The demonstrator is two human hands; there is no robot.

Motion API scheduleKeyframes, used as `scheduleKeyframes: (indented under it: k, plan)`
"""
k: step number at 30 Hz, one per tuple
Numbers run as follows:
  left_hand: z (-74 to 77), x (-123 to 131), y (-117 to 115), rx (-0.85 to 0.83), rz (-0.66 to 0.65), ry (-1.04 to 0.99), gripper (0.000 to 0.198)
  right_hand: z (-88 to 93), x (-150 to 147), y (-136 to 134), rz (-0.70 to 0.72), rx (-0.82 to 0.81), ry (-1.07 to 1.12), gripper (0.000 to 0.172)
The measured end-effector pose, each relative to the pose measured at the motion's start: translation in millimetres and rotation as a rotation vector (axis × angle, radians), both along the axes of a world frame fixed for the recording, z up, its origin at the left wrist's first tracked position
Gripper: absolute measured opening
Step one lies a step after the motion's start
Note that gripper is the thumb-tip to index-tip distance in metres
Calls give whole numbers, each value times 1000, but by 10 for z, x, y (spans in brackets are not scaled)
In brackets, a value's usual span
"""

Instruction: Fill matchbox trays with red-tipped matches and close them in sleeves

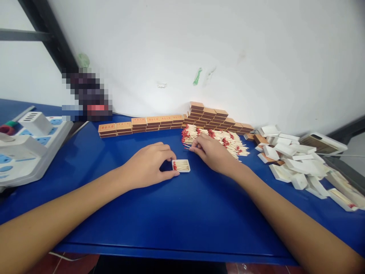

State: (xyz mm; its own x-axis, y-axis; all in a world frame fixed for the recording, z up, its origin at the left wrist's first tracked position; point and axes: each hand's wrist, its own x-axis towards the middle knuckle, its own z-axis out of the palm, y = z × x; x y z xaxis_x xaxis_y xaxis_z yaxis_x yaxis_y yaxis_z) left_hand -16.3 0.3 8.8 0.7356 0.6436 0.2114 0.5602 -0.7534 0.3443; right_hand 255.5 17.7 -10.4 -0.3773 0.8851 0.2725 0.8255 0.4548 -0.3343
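My left hand [152, 165] grips the left end of a small white matchbox tray [188, 171] between thumb and fingers. The tray lies flat on the blue table and holds a layer of matches [181, 165], their red heads toward my left hand. My right hand [209, 150] is at the near left edge of a big heap of loose red-headed matches [225, 139]. Its thumb and index finger are pinched together, with a match end poking out to the left; how many matches they hold is hidden.
Closed brown matchboxes [167, 121] form a stacked row along the wall. White empty trays [288, 152] and a few brown sleeves [261, 140] are piled at the right, near a phone-like object [323, 142]. A white power strip [42, 160] with plugs sits left on the blue table [176, 217].
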Motion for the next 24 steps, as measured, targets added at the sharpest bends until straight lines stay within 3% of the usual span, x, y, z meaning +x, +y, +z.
scheduleKeyframes:
  k: [14, 24]
  plan:
    - [-20, 0, 8, 14, -3, -3, 28, -95, -116, 21, -89, 35, 17, 12]
    - [-8, 5, 11, 2, 5, 2, 27, -68, -99, 60, -92, 26, 44, 14]
